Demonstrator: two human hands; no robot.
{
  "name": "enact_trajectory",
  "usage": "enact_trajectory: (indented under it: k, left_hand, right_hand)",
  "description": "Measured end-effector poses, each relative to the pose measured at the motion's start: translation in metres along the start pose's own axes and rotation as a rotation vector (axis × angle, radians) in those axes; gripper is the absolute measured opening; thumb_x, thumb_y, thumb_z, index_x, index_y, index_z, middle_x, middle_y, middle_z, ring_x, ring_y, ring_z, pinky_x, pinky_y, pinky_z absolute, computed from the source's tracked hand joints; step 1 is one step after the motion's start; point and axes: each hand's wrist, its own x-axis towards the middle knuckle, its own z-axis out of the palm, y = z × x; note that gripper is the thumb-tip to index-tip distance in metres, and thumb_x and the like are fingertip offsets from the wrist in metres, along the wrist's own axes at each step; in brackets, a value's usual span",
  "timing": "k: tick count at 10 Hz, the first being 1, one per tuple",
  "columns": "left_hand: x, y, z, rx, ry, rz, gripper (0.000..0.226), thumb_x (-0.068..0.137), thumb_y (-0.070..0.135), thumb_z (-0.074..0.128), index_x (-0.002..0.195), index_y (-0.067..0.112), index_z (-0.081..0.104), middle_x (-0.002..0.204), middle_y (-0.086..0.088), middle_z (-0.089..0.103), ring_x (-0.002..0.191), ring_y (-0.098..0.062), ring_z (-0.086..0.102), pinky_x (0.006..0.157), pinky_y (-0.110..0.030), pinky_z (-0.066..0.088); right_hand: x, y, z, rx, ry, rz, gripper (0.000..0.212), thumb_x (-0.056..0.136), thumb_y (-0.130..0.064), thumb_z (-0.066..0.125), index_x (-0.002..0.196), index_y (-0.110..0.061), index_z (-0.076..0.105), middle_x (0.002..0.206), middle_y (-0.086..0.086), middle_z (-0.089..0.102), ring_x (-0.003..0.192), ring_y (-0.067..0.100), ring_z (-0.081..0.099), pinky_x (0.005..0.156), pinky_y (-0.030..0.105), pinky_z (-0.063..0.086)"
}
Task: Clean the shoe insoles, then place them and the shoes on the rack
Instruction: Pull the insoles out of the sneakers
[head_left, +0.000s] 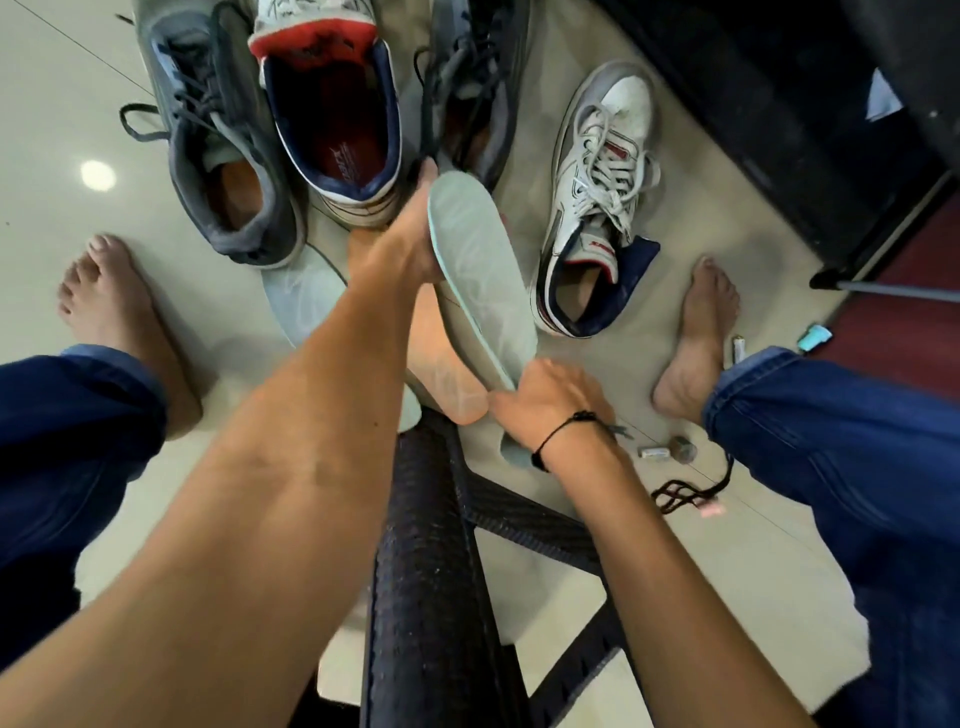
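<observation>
A pale green insole (478, 275) is held tilted above the floor between both hands. My left hand (410, 234) grips its toe end from the left side. My right hand (550, 400) grips its heel end. A peach insole (441, 358) lies just under it, and another pale green insole (301, 296) lies on the floor to the left. Two grey sneakers (228, 156) (472, 88) stand at the back. Between them stands a white and navy shoe (337, 114) with a red lining, and its mate (597, 208) lies at the right.
My bare feet (119, 312) (696, 332) rest on the pale tiled floor on either side. A dark woven stool edge (431, 571) juts out between my knees. Small bits and a dark cord (691, 488) lie at the right. Dark furniture (779, 130) fills the back right.
</observation>
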Motion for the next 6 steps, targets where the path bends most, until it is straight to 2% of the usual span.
enact_trajectory:
  k: [1, 2, 3, 4, 5, 6]
  left_hand:
    - [0.182, 0.175, 0.053, 0.344, 0.236, -0.228, 0.085, 0.089, 0.071, 0.003, 0.139, 0.012, 0.039, 0.110, -0.015, 0.063, 0.103, -0.033, 0.061, 0.089, -0.043, 0.049]
    - [0.186, 0.180, 0.051, 0.474, 0.302, -0.054, 0.078, 0.095, 0.062, 0.006, 0.133, 0.006, 0.044, 0.110, -0.012, 0.061, 0.091, -0.023, 0.062, 0.077, -0.035, 0.052]
    - [0.181, 0.173, 0.036, 0.363, 0.486, 0.043, 0.052, 0.095, 0.054, 0.038, 0.107, 0.007, 0.059, 0.104, -0.010, 0.067, 0.088, -0.021, 0.065, 0.075, -0.032, 0.054]
    - [0.165, 0.155, 0.007, 0.471, 0.680, 0.121, 0.055, 0.071, 0.048, 0.055, 0.111, 0.010, 0.059, 0.100, -0.005, 0.069, 0.084, -0.016, 0.064, 0.064, -0.028, 0.047]
    - [0.139, 0.131, 0.005, 0.467, 0.610, 0.078, 0.016, 0.089, 0.028, 0.047, 0.099, 0.018, 0.054, 0.091, 0.003, 0.054, 0.082, -0.009, 0.049, 0.072, -0.023, 0.038]
    - [0.125, 0.107, 0.008, 0.412, 0.558, 0.025, 0.013, 0.099, 0.020, 0.038, 0.102, 0.019, 0.051, 0.098, 0.003, 0.053, 0.092, -0.007, 0.050, 0.080, -0.019, 0.038]
  right_hand:
    - [0.020, 0.037, 0.019, 0.042, -0.001, 0.092, 0.040, 0.085, -0.042, 0.049, 0.107, -0.009, 0.057, 0.113, 0.014, 0.060, 0.104, 0.033, 0.055, 0.072, 0.032, 0.038]
    - [0.048, 0.045, 0.042, 0.039, 0.069, 0.094, 0.046, 0.087, -0.045, 0.049, 0.113, -0.007, 0.051, 0.116, 0.015, 0.058, 0.107, 0.033, 0.055, 0.076, 0.033, 0.041]
    - [0.074, 0.044, 0.057, 0.045, 0.121, 0.082, 0.050, 0.088, -0.040, 0.052, 0.122, -0.006, 0.041, 0.118, 0.015, 0.058, 0.109, 0.033, 0.056, 0.077, 0.035, 0.043]
    - [0.098, 0.046, 0.069, 0.079, 0.193, 0.054, 0.057, 0.088, -0.043, 0.052, 0.128, -0.005, 0.035, 0.121, 0.015, 0.057, 0.109, 0.033, 0.056, 0.076, 0.036, 0.043]
    - [0.113, 0.045, 0.079, 0.097, 0.198, 0.021, 0.064, 0.086, -0.046, 0.057, 0.129, -0.006, 0.032, 0.126, 0.016, 0.052, 0.113, 0.033, 0.053, 0.080, 0.038, 0.044]
    - [0.123, 0.045, 0.087, 0.149, 0.157, 0.007, 0.067, 0.084, -0.044, 0.061, 0.130, -0.006, 0.031, 0.131, 0.017, 0.044, 0.118, 0.034, 0.046, 0.086, 0.041, 0.043]
